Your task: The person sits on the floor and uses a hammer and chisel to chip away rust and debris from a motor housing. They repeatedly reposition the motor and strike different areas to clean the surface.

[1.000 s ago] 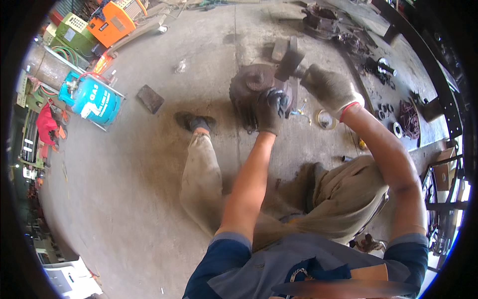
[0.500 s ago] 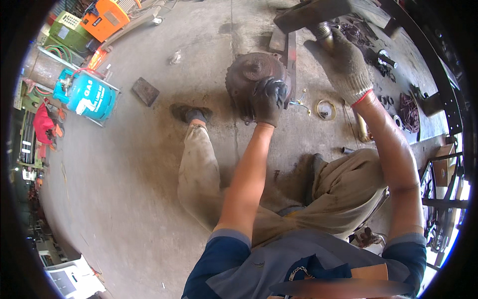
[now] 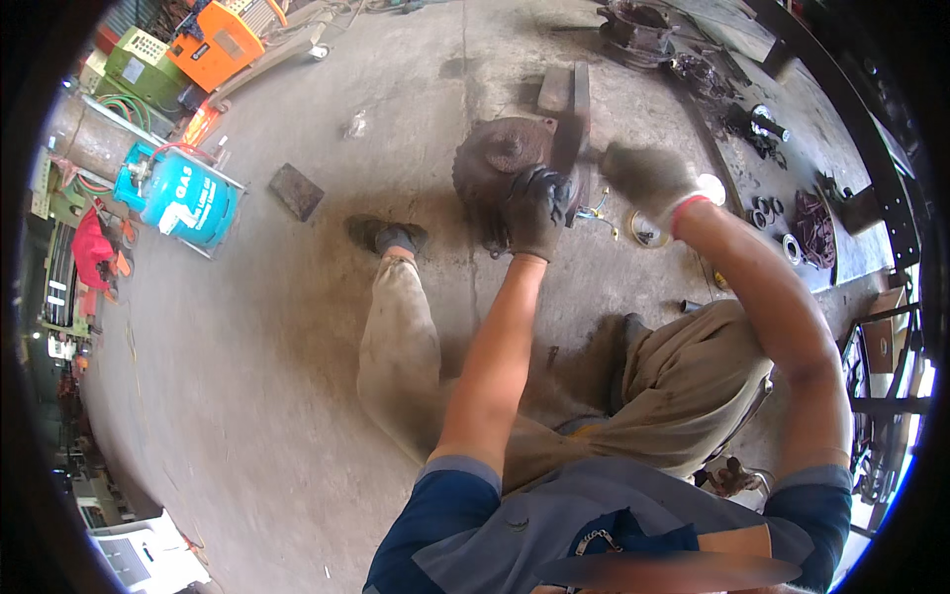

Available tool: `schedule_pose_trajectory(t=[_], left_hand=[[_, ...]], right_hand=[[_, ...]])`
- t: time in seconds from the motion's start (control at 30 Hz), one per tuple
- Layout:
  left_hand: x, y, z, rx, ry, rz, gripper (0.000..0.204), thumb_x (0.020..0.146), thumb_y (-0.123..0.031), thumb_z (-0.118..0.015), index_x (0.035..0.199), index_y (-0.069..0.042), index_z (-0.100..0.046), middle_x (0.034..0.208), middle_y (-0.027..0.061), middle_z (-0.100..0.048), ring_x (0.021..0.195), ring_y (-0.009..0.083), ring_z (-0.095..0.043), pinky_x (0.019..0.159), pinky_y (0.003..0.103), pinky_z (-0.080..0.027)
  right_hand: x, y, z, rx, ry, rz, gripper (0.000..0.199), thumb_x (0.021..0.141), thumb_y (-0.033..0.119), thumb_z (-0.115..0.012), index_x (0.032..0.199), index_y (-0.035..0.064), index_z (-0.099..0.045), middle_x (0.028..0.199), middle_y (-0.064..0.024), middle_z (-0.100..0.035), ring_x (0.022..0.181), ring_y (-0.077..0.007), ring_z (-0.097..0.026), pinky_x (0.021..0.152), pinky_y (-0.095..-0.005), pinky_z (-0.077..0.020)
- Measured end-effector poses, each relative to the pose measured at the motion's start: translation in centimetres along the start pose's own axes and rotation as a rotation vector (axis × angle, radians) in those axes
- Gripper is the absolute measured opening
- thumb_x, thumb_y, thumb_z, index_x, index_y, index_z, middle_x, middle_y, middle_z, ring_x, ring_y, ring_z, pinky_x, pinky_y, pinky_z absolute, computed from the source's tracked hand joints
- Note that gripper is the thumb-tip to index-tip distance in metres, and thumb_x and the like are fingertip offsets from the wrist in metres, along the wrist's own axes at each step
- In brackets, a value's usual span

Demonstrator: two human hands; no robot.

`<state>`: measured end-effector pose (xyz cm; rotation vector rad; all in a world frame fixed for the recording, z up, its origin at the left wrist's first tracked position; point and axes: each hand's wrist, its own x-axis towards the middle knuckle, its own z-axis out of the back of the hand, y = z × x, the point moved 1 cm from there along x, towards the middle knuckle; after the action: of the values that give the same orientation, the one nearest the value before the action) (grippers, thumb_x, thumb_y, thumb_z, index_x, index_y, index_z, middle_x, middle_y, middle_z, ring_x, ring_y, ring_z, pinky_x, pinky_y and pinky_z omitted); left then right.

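Rusty round casting (image 3: 500,163) on the floor (image 3: 247,376), upper centre of frame. Gloved left hand (image 3: 535,210) pressed closed against its near rim; right hand (image 3: 648,178), blurred, probably gripping the dark bar (image 3: 572,129) standing just right of it.

Rusty brown round metal casting (image 3: 505,158) at twelve o'clock; dark grimy glove on left hand (image 3: 535,210), grey red-cuffed glove on right hand (image 3: 648,180); blue gas cylinder (image 3: 178,198) at ten; khaki trousers (image 3: 401,337).
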<state>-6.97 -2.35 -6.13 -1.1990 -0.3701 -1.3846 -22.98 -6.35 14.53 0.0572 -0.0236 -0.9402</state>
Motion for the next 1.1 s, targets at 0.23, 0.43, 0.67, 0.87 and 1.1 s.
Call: schedule_pose_trajectory(t=[0.23, 0.43, 0.67, 0.87, 1.1], left_hand=[[0.2, -0.2, 0.2, 0.037, 0.023, 0.020, 0.015, 0.093, -0.028, -0.069, 0.098, -0.014, -0.069, 0.109, 0.0084, -0.072, 0.104, 0.0302, -0.067, 0.099, 0.048, -0.044], [0.1, 0.0, 0.1, -0.005, 0.026, 0.035, 0.016, 0.095, -0.028, -0.067, 0.103, -0.015, -0.069, 0.112, 0.0080, -0.072, 0.108, 0.0299, -0.066, 0.100, 0.047, -0.043], [-0.1, 0.2, -0.2, -0.035, 0.030, 0.020, 0.017, 0.094, -0.029, -0.068, 0.102, -0.014, -0.067, 0.112, 0.0092, -0.070, 0.113, 0.0298, -0.063, 0.101, 0.048, -0.044], [0.0, 0.0, 0.1, 0.049, 0.005, -0.002, 0.015, 0.096, -0.026, -0.066, 0.100, -0.011, -0.068, 0.110, 0.0134, -0.071, 0.105, 0.0340, -0.066, 0.095, 0.048, -0.048], [0.4, 0.0, 0.0, -0.073, 0.009, 0.023, 0.018, 0.097, -0.029, -0.064, 0.099, -0.011, -0.069, 0.109, 0.0113, -0.071, 0.107, 0.0317, -0.066, 0.097, 0.047, -0.048]], right_hand=[[-0.2, -1.2, 0.2, 0.506, -0.635, 0.142, 0.033, 0.094, 0.036, -0.069, 0.108, 0.0063, -0.063, 0.090, -0.0213, -0.070, 0.085, -0.0435, -0.067, 0.070, -0.0508, -0.0516], [-0.3, -0.4, 0.8, -0.030, -0.324, 0.144, 0.032, 0.096, 0.034, -0.065, 0.107, 0.0039, -0.066, 0.096, -0.0204, -0.071, 0.086, -0.0411, -0.069, 0.075, -0.0500, -0.0523], [-0.6, -0.9, -0.2, 0.138, -0.224, 0.000, 0.034, 0.099, 0.040, -0.058, 0.114, 0.0092, -0.062, 0.094, -0.0211, -0.072, 0.087, -0.0435, -0.069, 0.075, -0.0518, -0.0540], [0.5, -1.5, -1.2, 0.040, -0.698, 0.304, 0.023, 0.098, 0.027, -0.062, 0.112, 0.0081, -0.064, 0.086, -0.0194, -0.068, 0.083, -0.0397, -0.070, 0.072, -0.0487, -0.0531], [0.9, -1.5, -1.0, 0.038, -0.113, 0.035, 0.031, 0.098, 0.039, -0.059, 0.109, 0.0101, -0.066, 0.097, -0.0207, -0.072, 0.092, -0.0423, -0.070, 0.079, -0.0498, -0.0543]])
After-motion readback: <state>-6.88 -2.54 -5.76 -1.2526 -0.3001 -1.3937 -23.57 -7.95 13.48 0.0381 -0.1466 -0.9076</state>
